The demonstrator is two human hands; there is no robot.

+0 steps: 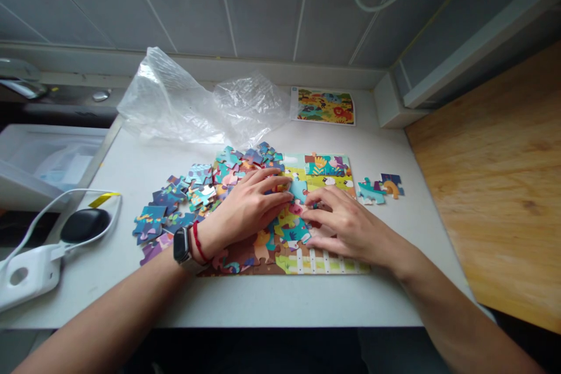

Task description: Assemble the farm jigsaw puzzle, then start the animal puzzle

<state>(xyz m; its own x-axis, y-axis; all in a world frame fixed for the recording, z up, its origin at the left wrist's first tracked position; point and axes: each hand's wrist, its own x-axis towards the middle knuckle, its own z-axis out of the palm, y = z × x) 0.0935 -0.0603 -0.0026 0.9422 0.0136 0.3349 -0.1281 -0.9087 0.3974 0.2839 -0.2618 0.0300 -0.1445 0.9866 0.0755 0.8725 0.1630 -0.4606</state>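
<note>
My left hand [252,203], with a watch and red cord at its wrist, lies over a heap of jigsaw puzzle pieces [225,166]. Its fingers stretch to the right, towards a light-blue puzzle piece [299,191]. Across from it, my right hand [344,223] has its fingers bent and spread. Their tips rest at the right side of several teal and pink pieces [295,232]. Both hands are above a picture board [326,263] with a fence and sheep. My left hand and the heap hide much of its left part.
Crumpled clear plastic [193,108] and a picture card [326,106] lie at the back. Joined pieces [326,165] rest on the board's top; loose pieces [379,188] lie to its right. A white charger [30,277], cable and black case [85,225] are left. A wooden panel [495,187] borders the right.
</note>
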